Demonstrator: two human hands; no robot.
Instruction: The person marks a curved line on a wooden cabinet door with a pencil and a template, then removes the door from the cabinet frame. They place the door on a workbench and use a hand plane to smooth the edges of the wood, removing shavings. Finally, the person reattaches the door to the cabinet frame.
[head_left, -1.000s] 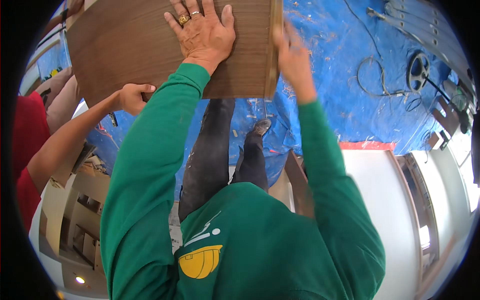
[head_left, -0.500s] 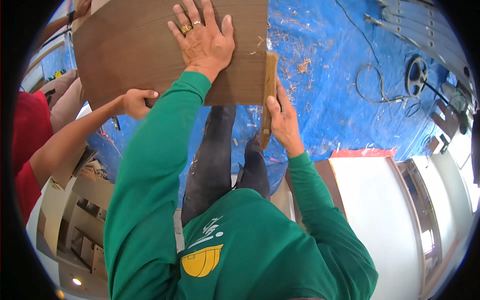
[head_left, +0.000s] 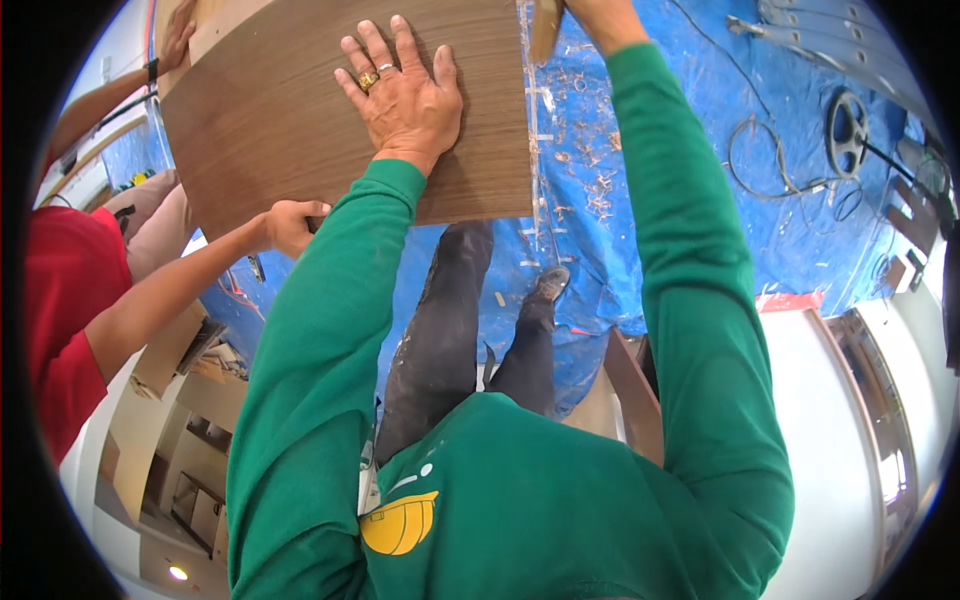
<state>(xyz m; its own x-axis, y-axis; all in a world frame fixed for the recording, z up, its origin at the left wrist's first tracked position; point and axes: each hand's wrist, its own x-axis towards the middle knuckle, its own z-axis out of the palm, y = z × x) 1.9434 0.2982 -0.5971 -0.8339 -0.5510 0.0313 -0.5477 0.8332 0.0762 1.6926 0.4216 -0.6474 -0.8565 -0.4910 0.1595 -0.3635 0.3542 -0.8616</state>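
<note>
My left hand point(head_left: 407, 100) lies flat on a brown wood-grain board point(head_left: 280, 120), fingers spread, with rings on two of them. At the top edge of the view my right hand point(head_left: 603, 20) is partly cut off. It holds a narrow wooden block point(head_left: 545, 30) against the far part of the board's right edge. The fingers of this hand are mostly out of view. A co-worker's hand point(head_left: 292, 227) grips the board's near edge at the left, and that person's other hand point(head_left: 178, 38) rests at its far left corner.
A blue plastic sheet point(head_left: 690, 250) covers the floor, strewn with curled shavings point(head_left: 597, 185) right of the board. A cable point(head_left: 735, 165), a wheel point(head_left: 846, 133) and a metal ladder point(head_left: 830, 40) lie at the right. White panels point(head_left: 830, 400) stand at the lower right. The co-worker in red point(head_left: 75, 300) is at the left.
My right hand has slid the wooden block away from me along the board's right edge, from the near corner to the far part. My left hand has stayed flat on the board.
</note>
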